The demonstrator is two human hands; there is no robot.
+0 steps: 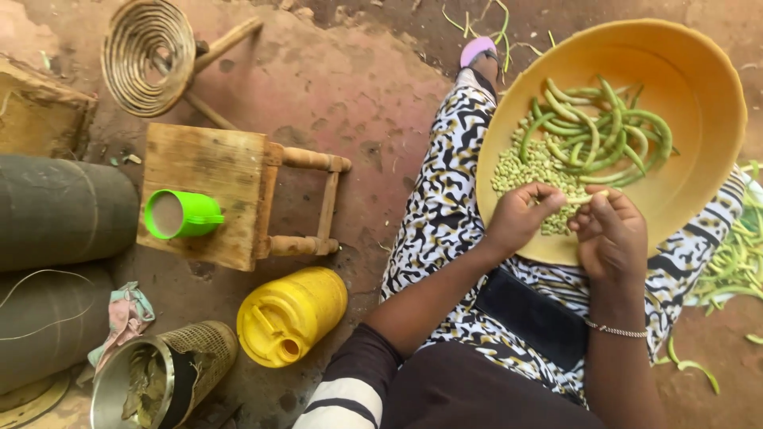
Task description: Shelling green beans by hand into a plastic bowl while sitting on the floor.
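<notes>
A green bean pod [586, 199] sits between both hands, over the near edge of the big yellow bowl [699, 71] on the person's lap. The left hand [520, 218] and the right hand [610, 234] each pinch one end of it with closed fingers. Small pale shelled beans [528, 171] lie in a heap in the bowl, next to more whole pods [604, 131]. To do this well, I think the pod should stay over the bowl so the beans drop in. Empty pods [735, 262] lie on the ground to the right. A green cup [181, 214] stands on a wooden stool [214, 191] nearby.
</notes>
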